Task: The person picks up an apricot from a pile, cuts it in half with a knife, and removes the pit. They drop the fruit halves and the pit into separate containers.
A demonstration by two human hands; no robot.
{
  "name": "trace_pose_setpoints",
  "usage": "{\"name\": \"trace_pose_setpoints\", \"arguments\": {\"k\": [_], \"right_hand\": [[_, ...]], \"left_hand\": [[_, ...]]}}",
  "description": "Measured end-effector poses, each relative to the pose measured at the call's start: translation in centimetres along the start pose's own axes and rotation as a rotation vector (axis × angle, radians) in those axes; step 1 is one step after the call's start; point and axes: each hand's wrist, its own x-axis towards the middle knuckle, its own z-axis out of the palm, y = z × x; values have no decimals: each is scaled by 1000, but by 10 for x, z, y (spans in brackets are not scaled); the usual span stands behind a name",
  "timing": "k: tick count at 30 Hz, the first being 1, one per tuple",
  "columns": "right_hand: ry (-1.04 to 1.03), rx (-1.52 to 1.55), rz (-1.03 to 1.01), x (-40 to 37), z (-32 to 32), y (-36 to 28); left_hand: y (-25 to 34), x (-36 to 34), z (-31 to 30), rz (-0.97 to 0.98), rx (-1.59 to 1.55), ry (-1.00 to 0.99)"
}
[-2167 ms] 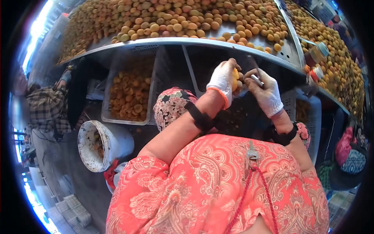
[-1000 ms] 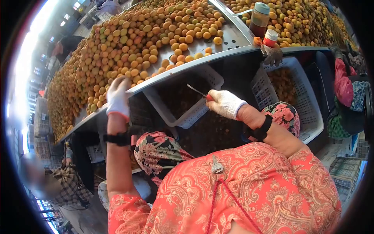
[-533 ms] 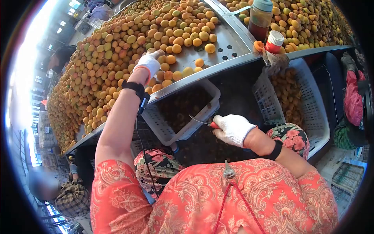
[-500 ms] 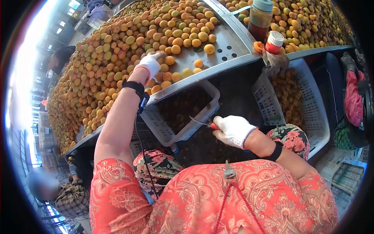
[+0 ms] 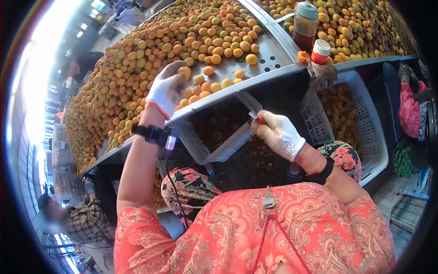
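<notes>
My left hand (image 5: 168, 89), in a white glove with darkened fingertips, is above the near edge of the fruit table. Its fingers curl around an orange apricot (image 5: 185, 72). Loose apricots (image 5: 226, 83) lie along the metal rim beside it. My right hand (image 5: 278, 134), gloved as well, is closed on a small knife (image 5: 260, 120) with a red handle. The knife's blade points up and left, partly lost against the crate rim behind. Below and between my hands is a pale plastic crate (image 5: 232, 148) with dark contents.
A large heap of apricots (image 5: 137, 77) covers the metal table. At the divider stand a bottle of dark liquid (image 5: 305, 27) and a red jar with a white lid (image 5: 320, 51). A crate (image 5: 372, 114) holding cut fruit is at right. A person in a checked shirt (image 5: 89, 223) sits at left.
My left hand has drawn back from the heap with an apricot in its fingers. My right hand, holding the knife, has risen toward the table edge.
</notes>
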Motion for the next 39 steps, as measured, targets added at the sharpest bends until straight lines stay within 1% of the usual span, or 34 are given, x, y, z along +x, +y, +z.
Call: {"name": "trace_pose_setpoints", "arguments": {"k": [1,2,3,4,5,6,8,12,13,15,18,22,26,30,32,34,36,39], "right_hand": [[-49,189,98,-3,-1,-9],[-55,184,91,-6,-2,-20],[-84,305,113,-8,-1,-31],[-116,425,142,-13,2,-40],[-124,428,56,-18,6,-45],[-131,424,64,-24,11,-51],[-127,405,-19,-33,21,-62],[-164,326,-87,-45,33,-74],[-166,318,-89,-48,34,-77],[-166,222,-170,-50,33,-82],[-142,174,-195,-53,35,-82],[-140,141,-180,-63,30,-97],[-93,138,-181,-69,26,-108],[-80,121,-193,-71,26,-108],[-92,125,-198,-73,29,-108],[-106,131,-205,-76,31,-111],[-96,82,-172,-77,31,-116],[-107,27,-207,-77,30,-116]], "left_hand": [[1,-20,11,55,-49,-45],[1,-39,22,110,-97,-91],[1,-57,31,109,-138,-120],[2,-79,44,120,-189,-102],[-1,-97,54,138,-246,-120],[-4,-113,61,155,-303,-140],[-8,-141,77,190,-380,-111],[-12,-173,93,234,-411,-87],[-12,-179,98,236,-430,-69],[-12,-185,105,247,-451,-71],[-6,-191,115,258,-469,-59],[-2,-195,119,306,-399,-2],[2,-201,122,355,-321,58],[3,-207,122,354,-336,19],[6,-209,127,383,-412,66],[5,-210,126,379,-419,61],[5,-212,124,378,-423,55],[5,-213,125,392,-396,10]]}}
